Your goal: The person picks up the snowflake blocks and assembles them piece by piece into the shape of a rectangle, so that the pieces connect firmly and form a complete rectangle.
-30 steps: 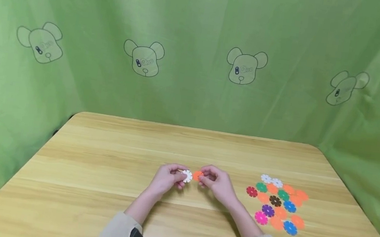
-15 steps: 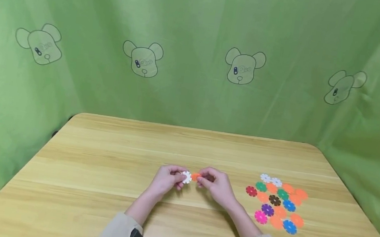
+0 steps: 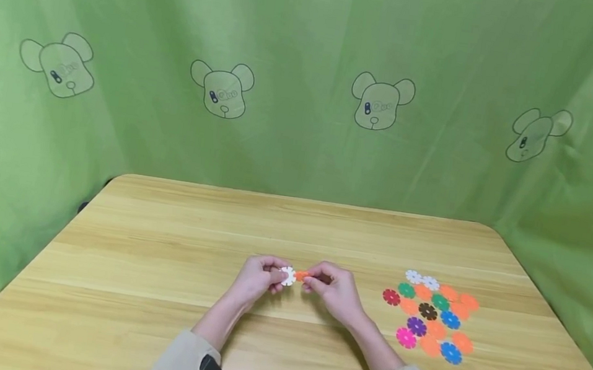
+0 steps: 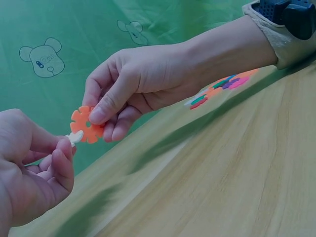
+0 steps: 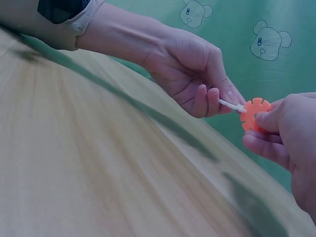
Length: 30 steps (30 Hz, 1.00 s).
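Observation:
My left hand (image 3: pixel 254 279) pinches a white notched snowflake disc (image 3: pixel 289 277) between thumb and fingers. Facing it, my right hand (image 3: pixel 337 292) pinches an orange snowflake disc (image 4: pixel 85 124) the same way. The two discs meet edge to edge above the table, set crosswise to each other. In the right wrist view the white disc (image 5: pixel 230 104) is seen edge-on at the notched rim of the orange one (image 5: pixel 251 109). The fingers cover part of each disc, and how deep the notches sit in one another cannot be told.
To the right on the wooden table (image 3: pixel 167 224) lies a flat cluster of loose snowflake discs: white, green, red (image 3: pixel 391 297), brown (image 3: pixel 428 311), purple, pink (image 3: pixel 406 337), blue and several orange. Behind the table hangs a green curtain (image 3: pixel 290 147) with printed bear heads.
My right hand has come slightly left, closing the gap between the discs. The orange disc has turned from face-on to nearly edge-on in the head view and now touches the white one.

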{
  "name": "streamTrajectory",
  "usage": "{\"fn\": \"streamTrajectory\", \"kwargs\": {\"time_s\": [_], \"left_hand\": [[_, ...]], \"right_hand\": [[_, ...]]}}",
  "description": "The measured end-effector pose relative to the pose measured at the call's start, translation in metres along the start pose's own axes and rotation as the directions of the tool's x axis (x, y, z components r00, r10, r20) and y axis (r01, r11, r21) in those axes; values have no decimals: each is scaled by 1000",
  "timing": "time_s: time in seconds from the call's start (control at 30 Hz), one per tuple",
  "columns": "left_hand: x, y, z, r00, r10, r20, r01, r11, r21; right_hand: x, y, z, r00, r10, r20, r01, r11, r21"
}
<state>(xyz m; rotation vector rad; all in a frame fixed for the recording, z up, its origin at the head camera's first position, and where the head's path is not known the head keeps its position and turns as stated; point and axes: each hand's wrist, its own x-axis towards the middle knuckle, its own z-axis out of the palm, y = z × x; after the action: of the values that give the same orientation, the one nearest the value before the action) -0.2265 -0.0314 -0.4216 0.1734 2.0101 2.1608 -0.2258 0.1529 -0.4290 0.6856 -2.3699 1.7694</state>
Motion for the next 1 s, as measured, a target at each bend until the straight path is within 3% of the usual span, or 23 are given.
{"fn": "streamTrajectory", "kwargs": {"time_s": [0.3, 0.7, 1.0], "left_hand": [[0, -3, -1, 1000, -21, 12, 22, 999, -31], [2, -1, 0, 999, -30, 29, 32, 998, -48], [1, 4, -5, 997, -24, 68, 26, 999, -24]], "right_hand": [[-1, 2, 0, 1000, 13, 27, -14, 1000, 16], [-1, 1, 4, 999, 35, -16, -35, 998, 56], [-1, -1, 2, 993, 111, 28, -112, 993, 38]]}}
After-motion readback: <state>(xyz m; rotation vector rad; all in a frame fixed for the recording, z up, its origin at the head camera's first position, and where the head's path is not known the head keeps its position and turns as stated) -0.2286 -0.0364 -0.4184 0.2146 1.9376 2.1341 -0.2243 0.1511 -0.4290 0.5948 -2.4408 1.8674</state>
